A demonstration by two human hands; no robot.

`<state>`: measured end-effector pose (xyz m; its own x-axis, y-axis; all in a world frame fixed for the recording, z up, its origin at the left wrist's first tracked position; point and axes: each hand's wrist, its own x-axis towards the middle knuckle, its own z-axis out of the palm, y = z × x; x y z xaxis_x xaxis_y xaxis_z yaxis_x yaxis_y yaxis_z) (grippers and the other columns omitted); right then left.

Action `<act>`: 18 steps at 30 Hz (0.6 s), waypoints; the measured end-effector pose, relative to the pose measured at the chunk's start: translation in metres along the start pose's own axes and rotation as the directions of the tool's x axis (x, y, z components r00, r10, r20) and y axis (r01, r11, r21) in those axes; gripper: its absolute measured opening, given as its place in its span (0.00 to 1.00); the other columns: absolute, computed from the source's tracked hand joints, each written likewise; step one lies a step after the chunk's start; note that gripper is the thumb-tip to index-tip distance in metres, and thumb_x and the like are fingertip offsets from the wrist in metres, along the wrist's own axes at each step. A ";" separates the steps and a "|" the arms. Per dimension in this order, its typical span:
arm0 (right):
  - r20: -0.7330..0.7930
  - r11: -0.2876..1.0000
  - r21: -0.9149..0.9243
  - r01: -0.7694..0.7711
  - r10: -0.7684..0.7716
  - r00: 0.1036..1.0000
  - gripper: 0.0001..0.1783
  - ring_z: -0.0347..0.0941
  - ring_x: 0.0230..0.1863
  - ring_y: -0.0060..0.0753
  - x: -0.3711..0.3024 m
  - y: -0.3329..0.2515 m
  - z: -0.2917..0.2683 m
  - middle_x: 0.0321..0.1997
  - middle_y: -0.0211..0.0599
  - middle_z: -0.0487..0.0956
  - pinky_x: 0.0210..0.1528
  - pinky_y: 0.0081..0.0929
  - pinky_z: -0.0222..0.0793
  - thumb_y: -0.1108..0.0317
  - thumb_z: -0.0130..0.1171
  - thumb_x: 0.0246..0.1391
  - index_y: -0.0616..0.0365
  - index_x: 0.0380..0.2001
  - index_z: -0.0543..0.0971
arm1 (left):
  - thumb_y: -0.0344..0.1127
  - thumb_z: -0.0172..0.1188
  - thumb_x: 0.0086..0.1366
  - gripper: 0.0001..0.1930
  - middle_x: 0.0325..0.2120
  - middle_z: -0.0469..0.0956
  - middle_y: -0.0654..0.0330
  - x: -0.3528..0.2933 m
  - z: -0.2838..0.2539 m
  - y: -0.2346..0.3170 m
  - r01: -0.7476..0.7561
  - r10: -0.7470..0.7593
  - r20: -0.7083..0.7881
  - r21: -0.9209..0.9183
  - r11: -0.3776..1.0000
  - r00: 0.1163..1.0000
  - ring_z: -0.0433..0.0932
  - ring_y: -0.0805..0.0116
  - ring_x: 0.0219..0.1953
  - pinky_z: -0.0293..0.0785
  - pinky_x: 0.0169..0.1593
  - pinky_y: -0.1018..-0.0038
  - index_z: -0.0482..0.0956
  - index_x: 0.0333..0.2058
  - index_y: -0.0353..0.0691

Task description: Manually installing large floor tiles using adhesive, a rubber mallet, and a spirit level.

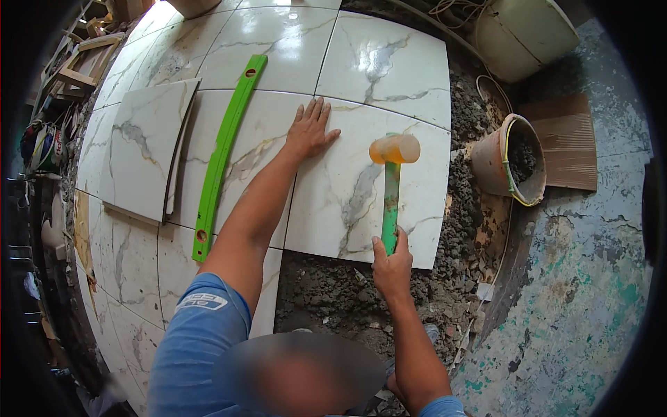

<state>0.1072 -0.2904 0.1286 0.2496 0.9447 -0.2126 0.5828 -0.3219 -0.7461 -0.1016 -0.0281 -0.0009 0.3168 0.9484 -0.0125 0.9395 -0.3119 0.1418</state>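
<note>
a person's right hand [392,271] has its fingers clamped on the green, dirt-smudged handle of a mallet [394,149], whose rounded amber head, pale at one end, sits beyond those fingers, over a large tile [319,208]; whether head and tile touch, i cannot tell. the tile is glossy white, marbled with grey and thin golden veins, its near edge just ahead of the right fingers. the left hand [309,135] lies palm down near the tile's far left corner, over the joint with its neighbour, fingers slightly apart and thumb stretched toward the mallet. left of those fingers, a bright green spirit level [224,153] lies lengthwise on the laid tiles, and farther left rests a small stack of tiles [142,149]. to the right of the right fingers, dark crumbly rubble [458,201] borders the tile; past it stands a stained bucket [493,163] holding a dark lumpy mix, in front of ridged brown cardboard [570,153]. the left forearm covers part of the tiles, and the mallet hides some veining.
</note>
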 end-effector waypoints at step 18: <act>0.110 0.992 -0.123 0.027 -0.014 0.994 0.26 0.76 0.37 0.70 0.103 0.003 0.044 0.34 0.65 0.79 0.37 0.54 0.69 0.54 0.48 0.66 0.63 0.59 0.64 | 0.51 0.36 0.69 0.37 0.72 0.45 0.48 0.044 -0.001 -0.013 0.046 -0.043 0.058 -0.055 0.997 0.997 0.41 0.57 0.74 0.34 0.74 0.53 0.48 0.69 0.31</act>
<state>0.1011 -0.1915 0.0768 0.1552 0.9501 -0.2705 0.6804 -0.3014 -0.6680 -0.0997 0.0174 -0.0021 0.2831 0.9561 -0.0758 0.9445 -0.2641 0.1954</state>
